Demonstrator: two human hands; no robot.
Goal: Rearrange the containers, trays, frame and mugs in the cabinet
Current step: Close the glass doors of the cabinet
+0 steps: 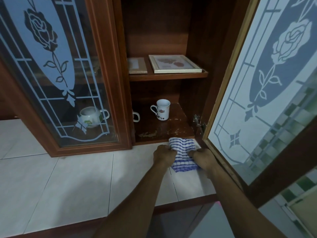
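Observation:
A blue-and-white striped cloth [183,152] lies on the tiled counter at the open cabinet's front edge. My left hand [164,154] grips its left side and my right hand [203,158] grips its right side. On the lower shelf [171,130] stands a white printed mug [162,109]; the handle of another mug [136,116] shows at the left, the rest hidden by the door post. A cream picture frame [174,63] lies flat on the upper shelf, with a smaller brown frame [137,65] to its left.
The right cabinet door [257,93], frosted glass with a rose pattern, stands open beside my right arm. Behind the closed left glass door [51,74] sits a white teapot [91,116]. The tiled counter [68,182] stretches to the left.

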